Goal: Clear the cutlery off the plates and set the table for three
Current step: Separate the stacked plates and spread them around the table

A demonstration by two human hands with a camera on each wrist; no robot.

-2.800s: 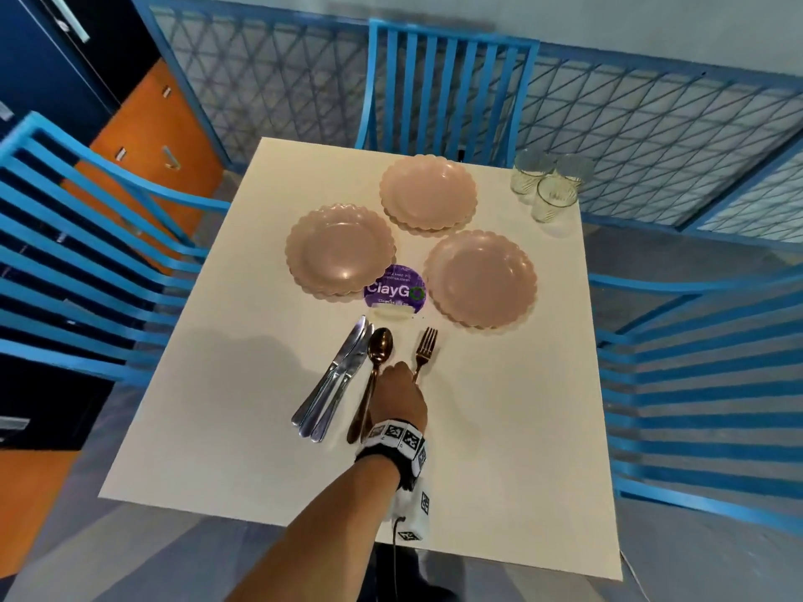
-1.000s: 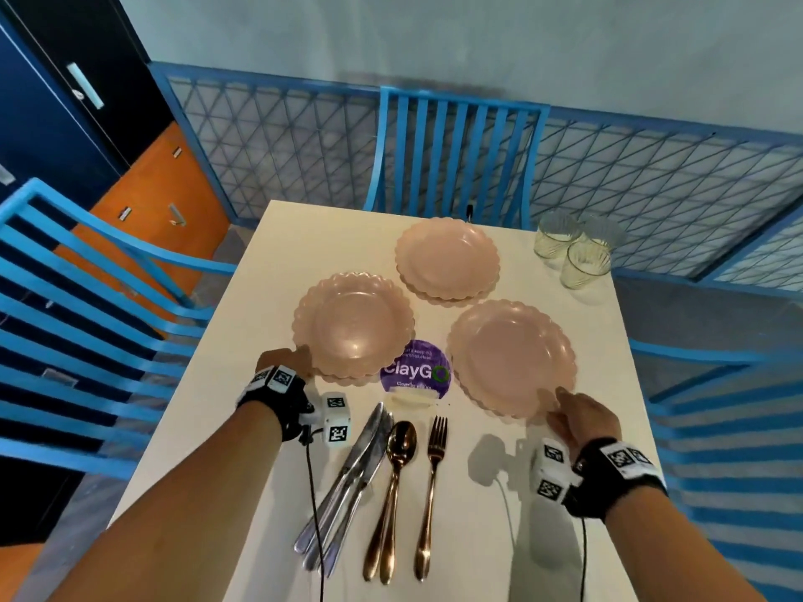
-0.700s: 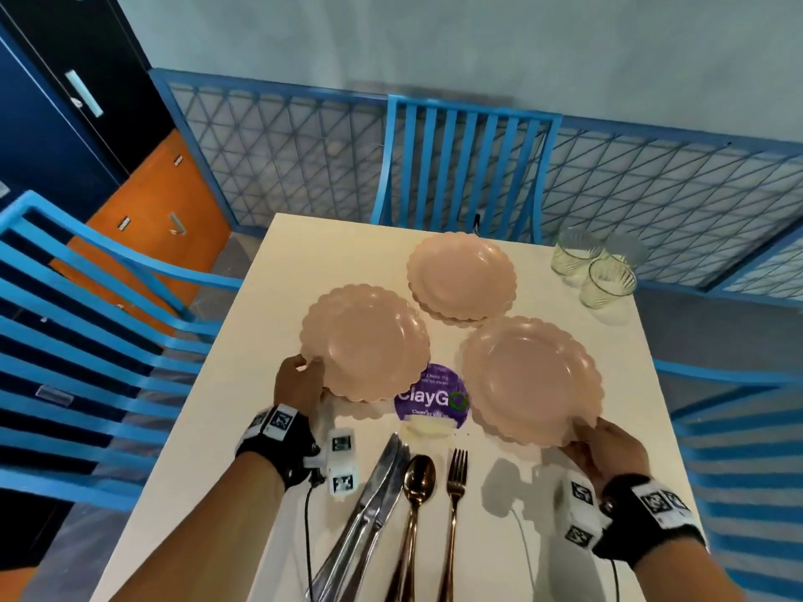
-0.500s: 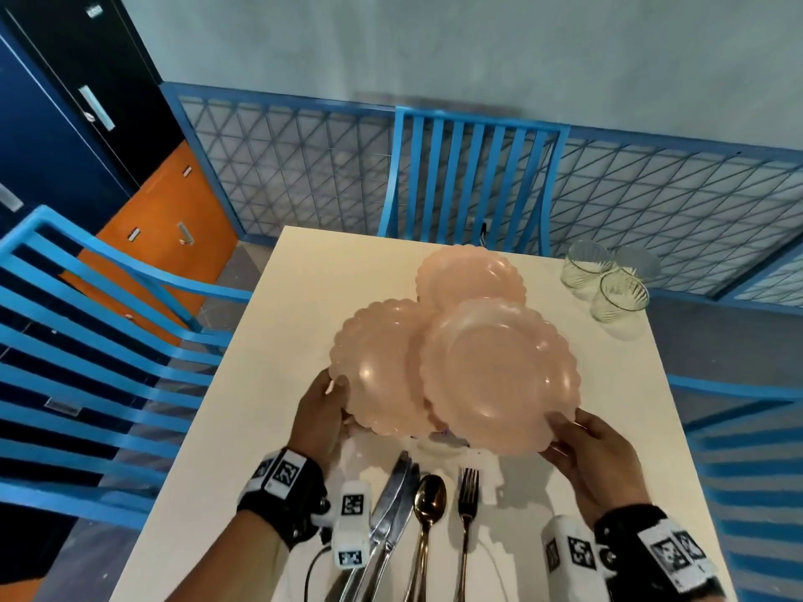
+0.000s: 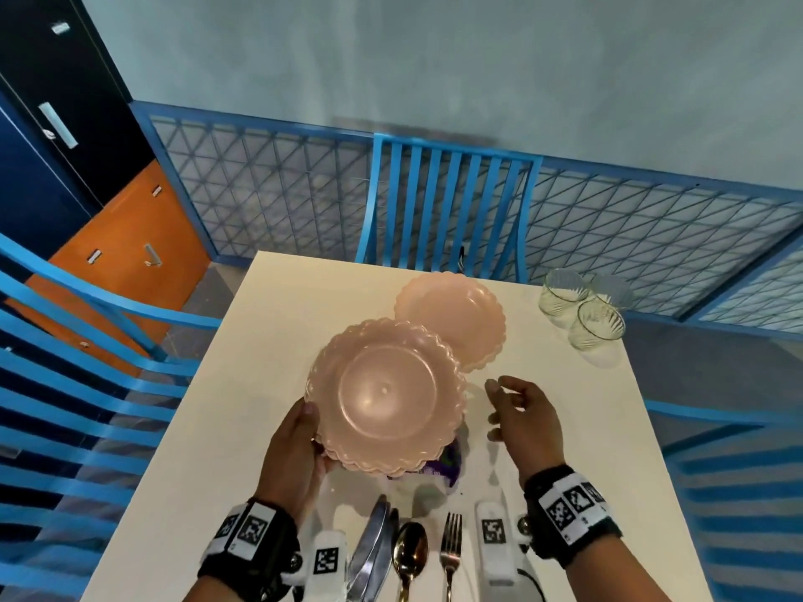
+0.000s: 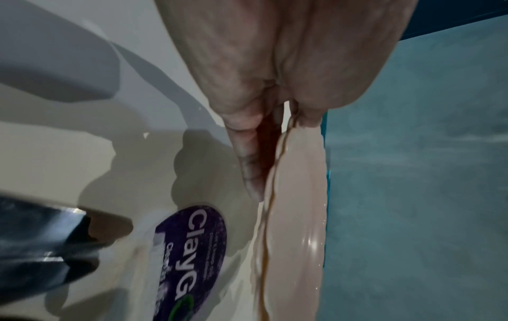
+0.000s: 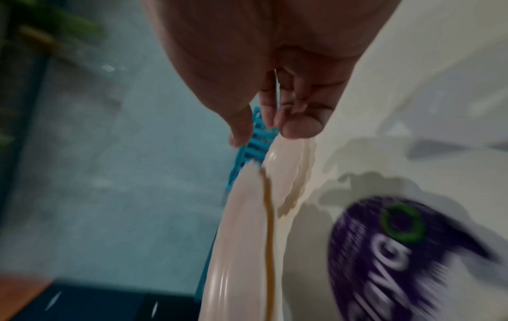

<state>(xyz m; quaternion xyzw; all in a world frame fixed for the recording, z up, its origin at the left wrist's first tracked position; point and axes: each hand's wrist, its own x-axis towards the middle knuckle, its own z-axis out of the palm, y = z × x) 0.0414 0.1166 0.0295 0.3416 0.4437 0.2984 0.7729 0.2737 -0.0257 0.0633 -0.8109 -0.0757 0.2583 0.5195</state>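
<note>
Head view: at frame centre the left hand (image 5: 292,462) grips the near-left rim of two stacked pink scalloped plastic plates (image 5: 384,395), held above the cream table (image 5: 243,384). The right hand (image 5: 523,421) hovers just right of the stack, fingers relaxed and holding nothing. A third pink scalloped plate (image 5: 456,312) lies on the table above and right of the stack. Along the bottom edge lie silver knives (image 5: 371,553), a copper spoon (image 5: 409,553) and a copper fork (image 5: 450,549), all off the plates. Three ribbed clear glasses (image 5: 580,310) cluster at upper right. The step looks like gathering the plates; to do it well, keep the stack level and support it underneath before reaching for the third plate. Blue slatted chairs (image 5: 447,202) stand around the table, with a blue lattice railing (image 5: 269,184) and a pale teal wall behind.

Left wrist view: the thumb and fingers pinch the stack's rim (image 6: 294,195), above a round purple ClayGo sticker (image 6: 192,256) on the table.

Right wrist view: blurred; loosely curled fingers (image 7: 299,126) sit near the plate edges, though contact cannot be judged.
</note>
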